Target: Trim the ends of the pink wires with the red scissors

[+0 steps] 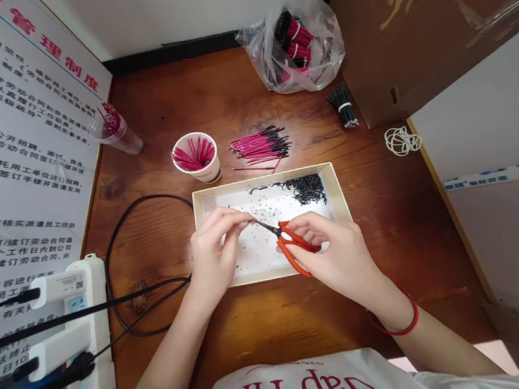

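Note:
My right hand (336,248) is closed around the red handles of a small pair of scissors (290,245), whose dark blades point up and to the left. At the blade tips, my left hand (216,251) is pinched shut; what lies between its fingertips is too small and hidden to name. Both hands are over a shallow cream box (341,193) with a white bottom. Inside it, a heap of short black pieces (306,188) fills the far right corner, and tiny clippings are scattered across the floor.
Beyond the box are a pile of red-and-black wires (260,146) and a paper cup (204,173) of red wires. A plastic cup (125,139), a bag of bundles (261,60), a black wire bundle (343,107) and white bands (403,140) surround them. Cables run from a power strip (100,343).

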`<state>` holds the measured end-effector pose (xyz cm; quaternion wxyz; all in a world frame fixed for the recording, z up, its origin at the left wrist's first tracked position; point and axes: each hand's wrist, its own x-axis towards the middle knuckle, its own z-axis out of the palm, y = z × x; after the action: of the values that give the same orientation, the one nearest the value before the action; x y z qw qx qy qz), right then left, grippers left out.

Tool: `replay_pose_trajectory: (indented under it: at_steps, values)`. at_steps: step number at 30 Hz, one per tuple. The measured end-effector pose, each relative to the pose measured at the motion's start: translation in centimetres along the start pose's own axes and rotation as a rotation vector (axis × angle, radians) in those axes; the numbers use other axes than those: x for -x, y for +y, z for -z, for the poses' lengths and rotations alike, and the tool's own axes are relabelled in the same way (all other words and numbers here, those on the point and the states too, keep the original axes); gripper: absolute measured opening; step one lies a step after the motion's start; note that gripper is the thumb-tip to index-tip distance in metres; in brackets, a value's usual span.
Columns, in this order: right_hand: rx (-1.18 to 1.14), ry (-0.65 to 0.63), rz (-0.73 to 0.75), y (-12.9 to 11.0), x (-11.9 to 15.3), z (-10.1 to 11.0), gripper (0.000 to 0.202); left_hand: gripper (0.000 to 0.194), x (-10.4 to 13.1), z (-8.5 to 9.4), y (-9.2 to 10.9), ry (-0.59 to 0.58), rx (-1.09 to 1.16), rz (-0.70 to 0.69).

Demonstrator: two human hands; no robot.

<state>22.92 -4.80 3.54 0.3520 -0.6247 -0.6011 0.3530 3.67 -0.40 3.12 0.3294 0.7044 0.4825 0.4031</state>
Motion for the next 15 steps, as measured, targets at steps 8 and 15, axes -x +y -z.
replay_pose_trajectory:
  at_steps: [8,15]
  values:
    - [0.008,0.010,0.013,0.04,0.00,-0.02,0.009,0.020,0.02,-0.02,-0.01,0.003,-0.001,-0.017]
    - [-0.007,-0.004,0.025,-0.44,-0.11,0.11,0.007,0.020,0.01,-0.05,0.00,0.005,0.011,-0.023]
